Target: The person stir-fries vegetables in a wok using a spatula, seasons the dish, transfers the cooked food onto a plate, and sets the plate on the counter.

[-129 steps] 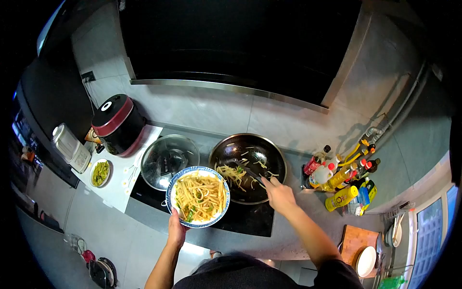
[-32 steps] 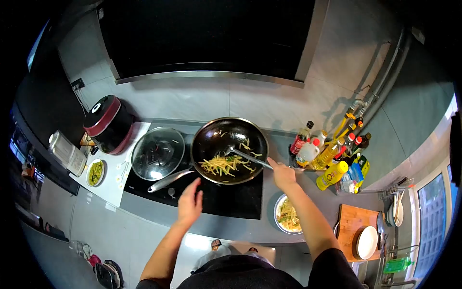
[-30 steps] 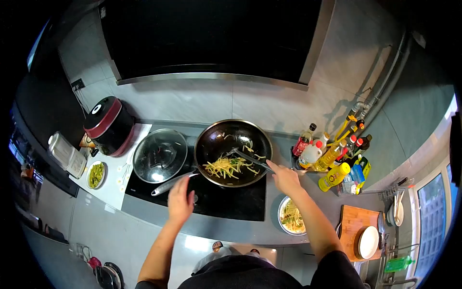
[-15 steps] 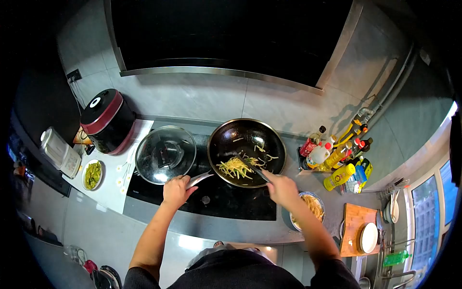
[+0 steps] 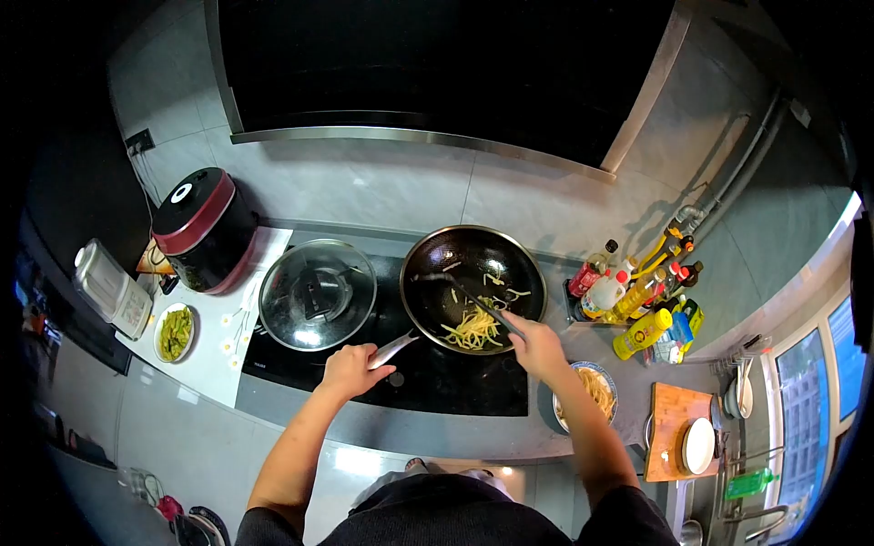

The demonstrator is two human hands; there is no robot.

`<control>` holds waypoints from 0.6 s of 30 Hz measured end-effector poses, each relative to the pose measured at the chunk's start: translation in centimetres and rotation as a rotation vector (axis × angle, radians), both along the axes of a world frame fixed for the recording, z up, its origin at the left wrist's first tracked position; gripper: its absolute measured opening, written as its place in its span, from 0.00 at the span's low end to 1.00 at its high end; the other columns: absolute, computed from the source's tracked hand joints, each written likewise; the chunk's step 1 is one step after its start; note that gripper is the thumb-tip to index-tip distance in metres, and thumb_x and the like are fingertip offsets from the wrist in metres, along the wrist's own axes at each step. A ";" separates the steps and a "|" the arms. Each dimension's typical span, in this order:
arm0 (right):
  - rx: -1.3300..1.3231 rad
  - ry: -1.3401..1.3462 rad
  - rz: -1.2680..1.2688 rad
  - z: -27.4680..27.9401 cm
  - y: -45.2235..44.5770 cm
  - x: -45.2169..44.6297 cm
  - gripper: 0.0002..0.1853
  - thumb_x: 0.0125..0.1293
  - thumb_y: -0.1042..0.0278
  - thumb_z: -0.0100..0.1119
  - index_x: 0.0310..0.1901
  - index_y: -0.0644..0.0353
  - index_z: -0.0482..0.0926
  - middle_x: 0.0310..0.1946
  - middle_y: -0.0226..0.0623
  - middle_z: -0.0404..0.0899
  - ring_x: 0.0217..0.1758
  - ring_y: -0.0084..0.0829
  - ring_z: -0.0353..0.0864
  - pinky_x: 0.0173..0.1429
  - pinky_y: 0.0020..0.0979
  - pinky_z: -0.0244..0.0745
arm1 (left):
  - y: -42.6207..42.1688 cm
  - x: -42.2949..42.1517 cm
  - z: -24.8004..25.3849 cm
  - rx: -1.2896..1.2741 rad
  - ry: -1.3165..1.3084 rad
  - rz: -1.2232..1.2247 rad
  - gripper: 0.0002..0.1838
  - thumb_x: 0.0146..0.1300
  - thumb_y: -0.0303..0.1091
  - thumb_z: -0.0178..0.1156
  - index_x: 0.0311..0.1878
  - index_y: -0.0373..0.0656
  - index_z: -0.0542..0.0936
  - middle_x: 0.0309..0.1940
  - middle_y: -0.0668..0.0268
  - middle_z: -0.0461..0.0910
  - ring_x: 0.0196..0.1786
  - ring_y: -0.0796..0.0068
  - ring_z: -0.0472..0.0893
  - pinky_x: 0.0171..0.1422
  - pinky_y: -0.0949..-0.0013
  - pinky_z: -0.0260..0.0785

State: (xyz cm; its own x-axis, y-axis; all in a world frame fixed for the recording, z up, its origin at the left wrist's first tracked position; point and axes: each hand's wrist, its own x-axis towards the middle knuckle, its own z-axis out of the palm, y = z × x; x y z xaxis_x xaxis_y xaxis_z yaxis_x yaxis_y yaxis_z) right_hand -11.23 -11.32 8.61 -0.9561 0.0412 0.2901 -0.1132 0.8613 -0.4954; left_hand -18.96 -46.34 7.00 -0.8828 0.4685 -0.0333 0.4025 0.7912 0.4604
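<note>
My left hand [image 5: 353,371] is closed round the metal handle [image 5: 396,348] of a dark wok [image 5: 469,250] on the cooktop. In my right hand [image 5: 539,349] is a dark-handled spatula [image 5: 473,298], reaching over the wok's right rim, with its head near the inner left wall. Pale yellow-green vegetable shreds [image 5: 473,329] lie heaped at the near side of the wok, and a few loose strips cling farther up. Left of the wok sits a pan with a glass lid [image 5: 319,296]. Close by my right forearm stands a patterned bowl of pale strips [image 5: 596,398].
The black cooktop [image 5: 446,393] is set into a grey counter. Several sauce and oil bottles [image 5: 637,298] stand at the right, behind a wooden cutting board [image 5: 672,409] with a white bowl [image 5: 698,446]. A rice cooker [image 5: 205,232] and a dish of green vegetables [image 5: 174,333] are at the left.
The shreds have shifted from the wok's middle toward its near right side. The spatula head has moved to the left wall. Wok, handle and left hand sit slightly farther right in view.
</note>
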 end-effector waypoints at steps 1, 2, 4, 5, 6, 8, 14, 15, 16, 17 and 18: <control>0.012 -0.005 0.051 0.8 1.0 1.0 0.24 0.61 0.68 0.58 0.61 0.46 0.76 0.43 0.47 0.82 0.44 0.52 0.81 0.48 0.44 0.77 | 0.0 -0.2 -0.1 0.029 -0.032 -0.005 0.28 0.53 0.58 0.68 0.42 0.40 0.82 0.32 0.51 0.83 0.38 0.50 0.83 0.43 0.54 0.75; 0.083 -0.050 0.061 2.0 2.3 2.2 0.24 0.60 0.69 0.58 0.60 0.46 0.76 0.42 0.46 0.82 0.43 0.51 0.81 0.47 0.44 0.77 | 0.1 -0.4 -0.4 0.059 -0.064 -0.012 0.28 0.53 0.58 0.68 0.42 0.40 0.82 0.32 0.50 0.83 0.38 0.49 0.83 0.44 0.54 0.75; 0.227 -0.137 0.074 5.4 4.3 4.5 0.24 0.59 0.70 0.58 0.59 0.46 0.77 0.40 0.46 0.82 0.42 0.51 0.82 0.46 0.45 0.77 | 0.2 -1.3 -0.7 0.090 -0.266 -0.027 0.30 0.54 0.57 0.69 0.46 0.38 0.80 0.32 0.55 0.84 0.35 0.60 0.85 0.38 0.63 0.77; 0.286 -0.122 0.056 6.3 5.0 4.9 0.25 0.58 0.71 0.58 0.60 0.45 0.77 0.38 0.45 0.82 0.41 0.50 0.82 0.44 0.44 0.77 | 0.4 -1.6 -0.3 0.122 -0.455 0.006 0.30 0.55 0.56 0.69 0.47 0.37 0.79 0.32 0.57 0.84 0.34 0.64 0.85 0.37 0.66 0.77; 0.343 -0.108 0.038 7.1 5.6 5.2 0.26 0.58 0.71 0.58 0.60 0.45 0.77 0.37 0.43 0.82 0.39 0.49 0.82 0.43 0.44 0.78 | 0.4 -1.8 -0.1 0.150 -0.646 0.039 0.30 0.56 0.55 0.69 0.48 0.37 0.79 0.31 0.58 0.85 0.33 0.68 0.86 0.35 0.69 0.77; 0.422 -0.062 -0.040 7.1 5.5 5.0 0.27 0.57 0.73 0.57 0.61 0.44 0.76 0.35 0.42 0.80 0.37 0.48 0.83 0.40 0.44 0.78 | 0.5 -3.1 -1.4 0.187 -0.877 0.055 0.25 0.60 0.47 0.69 0.48 0.35 0.77 0.30 0.62 0.84 0.32 0.76 0.84 0.32 0.76 0.77; 0.466 -0.048 -0.219 0.8 0.0 -2.4 0.33 0.57 0.80 0.53 0.66 0.45 0.70 0.39 0.44 0.77 0.36 0.45 0.84 0.39 0.41 0.80 | 0.6 -4.1 -2.0 0.187 -0.945 -0.016 0.16 0.60 0.41 0.70 0.34 0.38 0.78 0.21 0.68 0.78 0.20 0.80 0.76 0.23 0.76 0.68; 0.460 -0.072 -0.211 0.9 -0.4 -2.4 0.34 0.56 0.80 0.54 0.66 0.44 0.70 0.41 0.45 0.77 0.37 0.46 0.84 0.40 0.41 0.80 | 0.6 -3.7 -2.1 0.242 -0.931 -0.010 0.17 0.58 0.42 0.72 0.31 0.39 0.76 0.19 0.69 0.75 0.19 0.81 0.72 0.20 0.75 0.63; 0.461 -0.119 -0.211 1.1 -0.5 -1.8 0.34 0.56 0.80 0.55 0.66 0.44 0.70 0.41 0.45 0.77 0.37 0.46 0.84 0.40 0.42 0.80 | 0.6 -3.3 -2.3 0.255 -0.908 0.013 0.18 0.58 0.43 0.72 0.31 0.39 0.76 0.19 0.69 0.75 0.19 0.81 0.72 0.20 0.76 0.62; 0.462 -0.167 -0.212 1.5 -0.3 -0.6 0.34 0.55 0.80 0.55 0.66 0.43 0.70 0.41 0.45 0.77 0.37 0.46 0.84 0.40 0.42 0.80 | 0.8 -2.7 -2.4 0.270 -0.886 0.034 0.18 0.58 0.43 0.72 0.31 0.40 0.76 0.19 0.69 0.75 0.19 0.81 0.72 0.20 0.76 0.62; 0.463 -0.215 -0.214 2.4 -0.3 0.9 0.34 0.55 0.80 0.56 0.66 0.43 0.70 0.41 0.45 0.78 0.37 0.46 0.84 0.40 0.42 0.80 | 1.2 -1.8 -2.2 0.284 -0.864 0.054 0.18 0.58 0.44 0.72 0.31 0.40 0.76 0.19 0.69 0.75 0.19 0.81 0.72 0.20 0.76 0.62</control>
